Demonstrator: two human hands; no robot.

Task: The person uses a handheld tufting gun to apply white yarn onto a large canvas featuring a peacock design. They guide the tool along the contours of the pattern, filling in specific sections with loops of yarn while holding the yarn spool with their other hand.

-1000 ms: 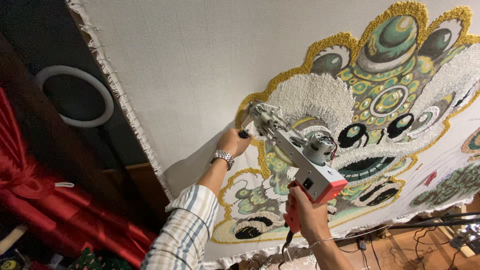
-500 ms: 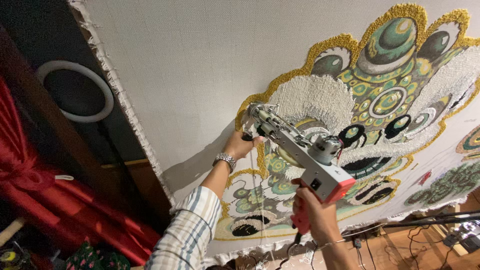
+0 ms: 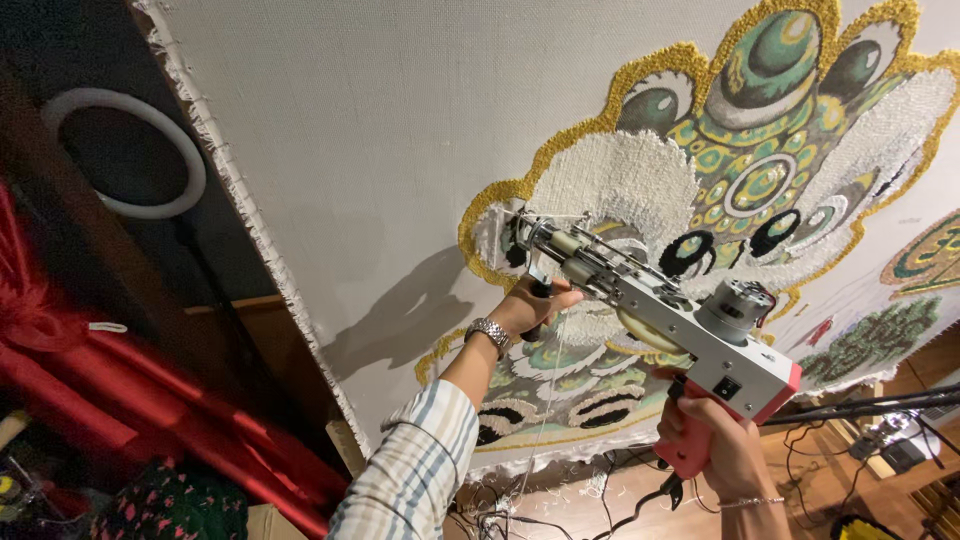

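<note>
A person works a tufting gun (image 3: 650, 305) against a stretched backing cloth (image 3: 400, 130), both hands wrapped around the tool. The left hand (image 3: 535, 303), a metal wristwatch (image 3: 489, 333) on its wrist and a plaid sleeve (image 3: 415, 460) below, has its fingers (image 3: 560, 295) closed around the gun's black front handle (image 3: 538, 292). The right hand (image 3: 715, 440) has its fingers shut on the red rear grip (image 3: 692, 450), beneath the gun's grey-and-red body and round motor (image 3: 735, 300). The gun runs from that grip up and leftward past the left fingers, its nose meeting the cloth at the edge of a white tufted patch (image 3: 620, 180) bordered in yellow yarn (image 3: 560, 150); whether the needle is actually in the cloth is hard to make out. Green, black and gold tufted ornaments (image 3: 760, 170) fill the cloth beyond the gun. A black cord (image 3: 650, 505) hangs below the right fingers. Far to the left of the left fingers, a white ring light (image 3: 125, 150) stands in shadow above red drapery (image 3: 120, 400).
</note>
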